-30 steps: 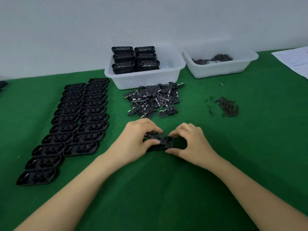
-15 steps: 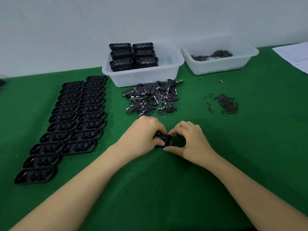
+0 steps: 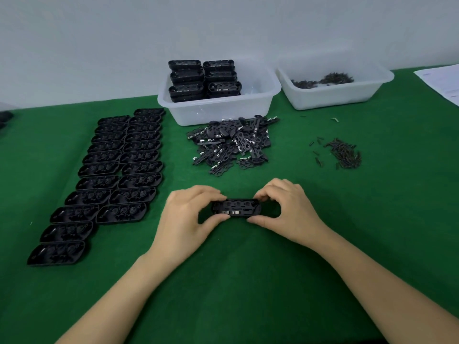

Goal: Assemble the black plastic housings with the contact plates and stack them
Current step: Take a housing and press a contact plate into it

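A black plastic housing point(image 3: 236, 208) with a contact plate seated in it, silver contacts showing, is held level just above the green cloth. My left hand point(image 3: 188, 217) pinches its left end between thumb and fingers. My right hand point(image 3: 285, 209) pinches its right end the same way. Behind them lies a loose pile of contact plates point(image 3: 232, 142). Two rows of empty housings point(image 3: 116, 175) lie open side up at the left. Finished housings point(image 3: 203, 79) are stacked in a clear bin point(image 3: 218, 109).
A second clear bin point(image 3: 335, 94) at the back right holds small dark screws. A loose heap of screws point(image 3: 344, 155) lies on the cloth at the right. White paper sheets point(image 3: 444, 81) sit at the far right edge. A grey wall stands behind the table.
The hands have drawn apart to the ends of the housing, which now lies level with its plate side and silver contacts in plain sight. The camera view shifted slightly.
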Demonstrator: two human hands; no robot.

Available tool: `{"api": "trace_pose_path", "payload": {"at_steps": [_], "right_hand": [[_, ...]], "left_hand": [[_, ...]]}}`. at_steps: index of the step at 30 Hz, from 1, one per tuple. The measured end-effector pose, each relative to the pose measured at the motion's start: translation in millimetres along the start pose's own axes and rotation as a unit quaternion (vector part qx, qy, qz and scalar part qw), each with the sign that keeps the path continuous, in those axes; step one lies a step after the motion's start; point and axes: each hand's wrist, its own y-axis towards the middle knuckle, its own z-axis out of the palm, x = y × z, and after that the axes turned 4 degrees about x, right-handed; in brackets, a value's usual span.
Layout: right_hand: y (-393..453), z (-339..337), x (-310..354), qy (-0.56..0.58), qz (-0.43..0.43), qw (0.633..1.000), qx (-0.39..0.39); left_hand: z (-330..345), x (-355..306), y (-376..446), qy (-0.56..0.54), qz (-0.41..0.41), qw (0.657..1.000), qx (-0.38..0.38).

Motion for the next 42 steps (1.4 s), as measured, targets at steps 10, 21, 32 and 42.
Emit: {"api": "trace_pose_path", "payload": {"at_steps": [10, 21, 32, 42], "right_hand": [[-1, 1, 0, -0.003, -0.004, 1.0, -0.009], [20, -56, -54, -0.07, 0.172, 0.957, -0.221], [62, -62, -78, -0.174, 0.257, 0.942, -0.126], [14, -11, 37, 0.117, 0.007, 0.992, -0.051]], "left_hand": [[6, 8, -7, 0.031, 0.054, 0.998, 0.011], [10, 10, -4, -0.031, 0.055, 0.998, 0.029], [9, 11, -5, -0.041, 0.054, 0.997, 0.031], [10, 16, -5, -0.04, 0.091, 0.995, 0.017]]}}
